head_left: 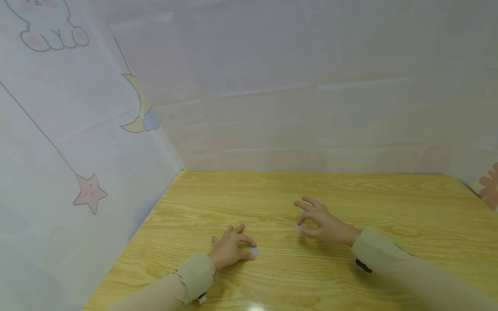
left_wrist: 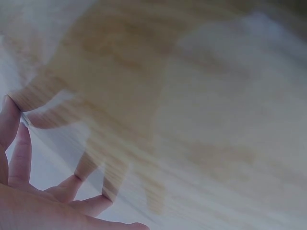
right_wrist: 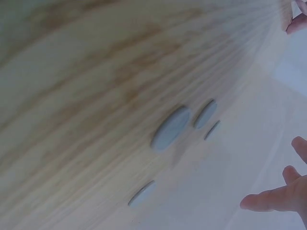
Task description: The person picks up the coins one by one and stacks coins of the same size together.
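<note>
In the head view my left hand (head_left: 229,250) is low over the table and pinches a small pale disc (head_left: 253,251) between thumb and forefinger. Its other fingers are spread. Farther right, my right hand (head_left: 320,221) holds another pale disc (head_left: 298,227) at the tips of its thumb and forefinger. A pale edge (head_left: 302,212) shows behind that forefinger. The right wrist view has several flat, grey-white discs (right_wrist: 171,128) by the table surface, with raised fingers (right_wrist: 271,199) apart from them. In the left wrist view the pinching fingertips (left_wrist: 10,120) meet at the left edge.
A glossy wood-grain table (head_left: 241,198) lies under both hands and reflects them. Pale cloth walls (head_left: 272,125) stand along its back and left sides, printed with a moon (head_left: 141,108) and a pink star (head_left: 90,193).
</note>
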The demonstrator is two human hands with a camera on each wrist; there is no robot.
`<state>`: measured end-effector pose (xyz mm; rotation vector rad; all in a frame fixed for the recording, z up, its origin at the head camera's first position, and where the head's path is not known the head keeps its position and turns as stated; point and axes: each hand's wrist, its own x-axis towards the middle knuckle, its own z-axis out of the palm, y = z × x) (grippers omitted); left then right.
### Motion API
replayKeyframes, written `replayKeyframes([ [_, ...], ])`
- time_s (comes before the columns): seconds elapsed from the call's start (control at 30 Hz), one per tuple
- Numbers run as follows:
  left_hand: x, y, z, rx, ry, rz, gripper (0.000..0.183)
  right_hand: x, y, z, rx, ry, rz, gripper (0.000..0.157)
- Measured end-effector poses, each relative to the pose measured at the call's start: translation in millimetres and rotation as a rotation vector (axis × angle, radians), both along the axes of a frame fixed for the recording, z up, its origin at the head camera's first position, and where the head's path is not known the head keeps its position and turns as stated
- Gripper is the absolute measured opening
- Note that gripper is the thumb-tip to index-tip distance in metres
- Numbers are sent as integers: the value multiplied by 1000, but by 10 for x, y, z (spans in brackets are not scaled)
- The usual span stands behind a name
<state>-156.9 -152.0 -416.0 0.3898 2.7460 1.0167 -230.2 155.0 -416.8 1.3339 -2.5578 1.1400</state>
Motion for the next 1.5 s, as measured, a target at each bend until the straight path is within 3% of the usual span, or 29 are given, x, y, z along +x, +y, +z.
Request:
replayKeyframes([
  [0.23,-1,-13,-5,16,1,0,24,-7,-99,-2,5,51,11,9],
  [0.47,-1,-14,-6,16,9,-6,25,54,-181,49,19,10,29,8],
  [0.87,13,-19,-23,-1,-16,0,26,140,-308,-20,62,29,44,16],
  [1.13,-20,-7,-32,-17,2,3,26,138,-372,-32,81,27,75,11],
  [1.5,-32,-21,-61,-22,13,4,27,187,-501,-45,194,54,125,9],
])
